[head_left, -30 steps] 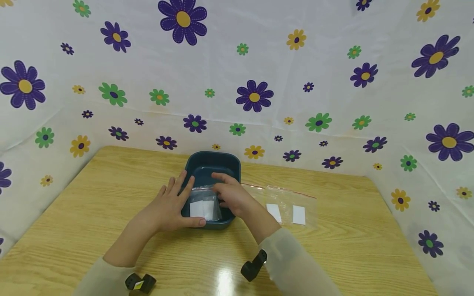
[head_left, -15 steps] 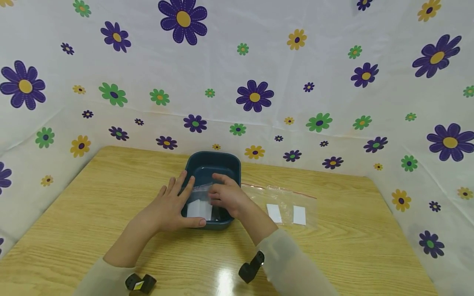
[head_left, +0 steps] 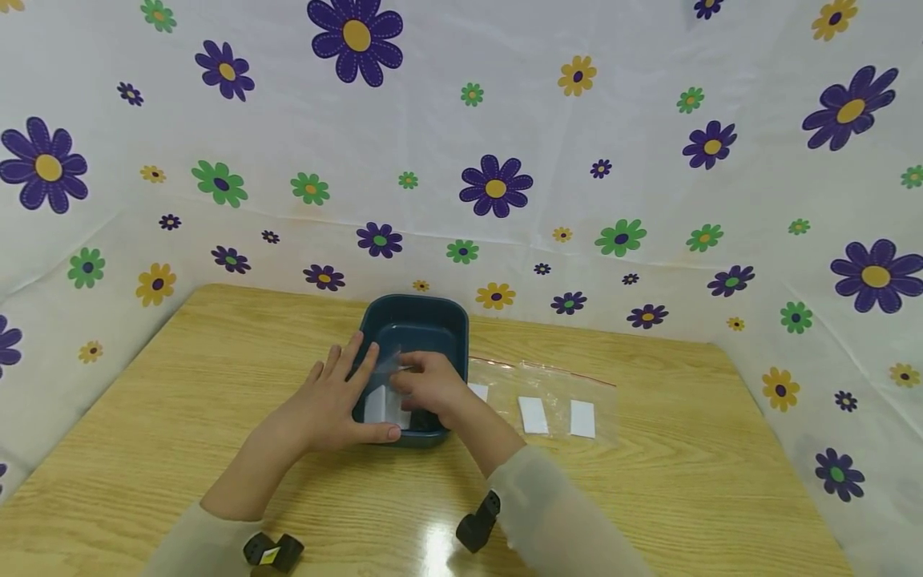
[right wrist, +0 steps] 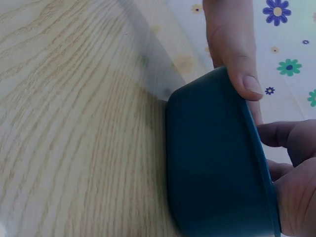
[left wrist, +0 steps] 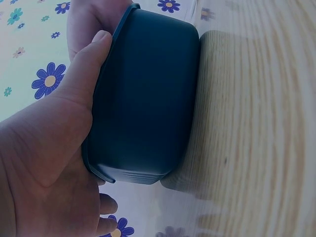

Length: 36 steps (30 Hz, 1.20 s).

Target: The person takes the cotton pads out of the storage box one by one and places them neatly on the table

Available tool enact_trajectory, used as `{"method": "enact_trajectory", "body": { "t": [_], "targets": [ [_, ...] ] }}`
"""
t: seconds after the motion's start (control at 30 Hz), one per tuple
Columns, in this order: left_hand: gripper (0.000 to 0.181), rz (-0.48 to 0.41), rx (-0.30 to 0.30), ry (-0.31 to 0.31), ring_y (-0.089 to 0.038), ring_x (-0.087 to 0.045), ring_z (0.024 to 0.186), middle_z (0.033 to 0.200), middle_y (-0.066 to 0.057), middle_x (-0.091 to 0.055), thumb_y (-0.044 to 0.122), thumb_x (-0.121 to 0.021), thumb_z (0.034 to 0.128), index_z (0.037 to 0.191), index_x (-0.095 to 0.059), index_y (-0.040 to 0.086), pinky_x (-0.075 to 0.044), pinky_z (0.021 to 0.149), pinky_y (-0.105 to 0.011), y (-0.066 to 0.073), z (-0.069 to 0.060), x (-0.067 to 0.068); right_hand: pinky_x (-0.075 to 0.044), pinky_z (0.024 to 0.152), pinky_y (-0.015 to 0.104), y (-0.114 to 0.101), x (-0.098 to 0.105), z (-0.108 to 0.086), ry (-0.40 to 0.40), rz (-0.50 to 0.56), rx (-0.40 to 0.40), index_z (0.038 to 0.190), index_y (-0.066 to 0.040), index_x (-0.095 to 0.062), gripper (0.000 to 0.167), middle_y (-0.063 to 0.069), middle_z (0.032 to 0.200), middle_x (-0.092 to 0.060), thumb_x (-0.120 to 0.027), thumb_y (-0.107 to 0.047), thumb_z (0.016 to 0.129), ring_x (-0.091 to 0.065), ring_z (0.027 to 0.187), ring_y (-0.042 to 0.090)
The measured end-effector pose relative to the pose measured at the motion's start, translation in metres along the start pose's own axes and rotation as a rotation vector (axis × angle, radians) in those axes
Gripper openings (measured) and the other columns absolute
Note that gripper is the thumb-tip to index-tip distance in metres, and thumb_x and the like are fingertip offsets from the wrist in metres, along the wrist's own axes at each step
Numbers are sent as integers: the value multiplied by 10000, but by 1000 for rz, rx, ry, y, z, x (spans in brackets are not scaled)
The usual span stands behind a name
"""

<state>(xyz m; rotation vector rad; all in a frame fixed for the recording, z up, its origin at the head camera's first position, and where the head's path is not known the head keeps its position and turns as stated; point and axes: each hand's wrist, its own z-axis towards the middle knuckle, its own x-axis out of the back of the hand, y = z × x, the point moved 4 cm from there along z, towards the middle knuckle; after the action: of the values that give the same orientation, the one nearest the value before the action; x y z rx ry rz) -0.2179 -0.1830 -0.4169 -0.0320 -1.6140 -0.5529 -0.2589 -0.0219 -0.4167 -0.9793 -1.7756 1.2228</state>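
A dark teal bin point(head_left: 414, 439) stands on the table. Across its near-left rim the left hand point(head_left: 328, 405) is spread, fingers fairly straight, thumb over the near edge; in the left wrist view that thumb lies on the rim of the bin point(left wrist: 148, 94). Inside the bin is a clear bag with white pieces point(head_left: 376, 405). The right hand point(head_left: 431, 389) reaches in over the right side with bent fingers, pinching the bag's upper part; its fingertips are partly hidden. The right wrist view shows the right hand point(right wrist: 301, 173) beyond the rim of the bin point(right wrist: 217, 158).
Right of the bin, clear zip bags with white pieces point(head_left: 534, 415) lie flat on the wooden table point(head_left: 671, 473), one partly behind the right forearm. A flowered cloth point(head_left: 534, 128) hangs behind and at the sides.
The right hand has moved left and slightly down within the bin, and the bag's white pieces have shifted and tilted with it. The left hand has stayed put.
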Motion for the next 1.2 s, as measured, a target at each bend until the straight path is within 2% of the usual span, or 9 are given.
{"method": "enact_trajectory", "body": {
  "t": [0.13,0.23,0.37,0.53,0.73,1.0,1.2],
  "targets": [
    [1286,1,-5,3,-557,-65,1474,1659,-236,13,886,-545,720,1601,-124,50,-130,1148,-708,1,1,0,-599,773,346,2,-1,0,35,-73,34,1406,-23,-546,453,130,1192,-664,-617,-85,963,-654,976,207],
    [1285,1,-7,2,-560,-67,1473,1658,-238,13,884,-548,721,1601,-126,48,-130,1147,-710,1,2,0,-592,748,310,1,0,-2,63,-77,59,1395,-38,-560,422,108,1137,-677,-590,-60,975,-656,926,175],
    [1288,-2,-5,0,-563,-66,1471,1659,-236,14,886,-549,717,1601,-128,49,-129,1146,-711,1,1,-1,-598,772,308,-3,1,-4,89,-38,110,1380,-30,-566,408,113,1128,-671,-562,-17,972,-660,942,177],
    [1279,1,3,-1,-560,-62,1473,1660,-232,20,877,-554,725,1601,-125,50,-132,1150,-705,0,0,0,-598,763,293,-12,4,-8,122,-39,187,1345,-40,-598,446,107,1131,-677,-548,47,910,-646,968,181],
    [1257,2,2,3,-572,-74,1465,1655,-248,4,850,-576,742,1599,-134,43,-144,1146,-706,2,0,2,-605,796,326,-18,11,-17,137,70,169,1359,-42,-585,432,123,1192,-666,-550,40,937,-654,1031,211],
    [1296,5,15,0,-567,-77,1468,1658,-239,2,904,-531,707,1601,-134,53,-147,1145,-707,1,0,2,-586,873,330,-15,30,-29,139,236,121,1377,-94,-578,421,112,1247,-639,-549,7,968,-644,1055,211],
    [1293,-15,19,-3,-563,-60,1472,1661,-228,19,895,-543,712,1602,-127,54,-133,1152,-703,2,0,2,-581,891,338,-11,44,-37,137,329,115,1393,-92,-563,420,126,1286,-618,-553,1,983,-640,1094,207]
  ]
}}
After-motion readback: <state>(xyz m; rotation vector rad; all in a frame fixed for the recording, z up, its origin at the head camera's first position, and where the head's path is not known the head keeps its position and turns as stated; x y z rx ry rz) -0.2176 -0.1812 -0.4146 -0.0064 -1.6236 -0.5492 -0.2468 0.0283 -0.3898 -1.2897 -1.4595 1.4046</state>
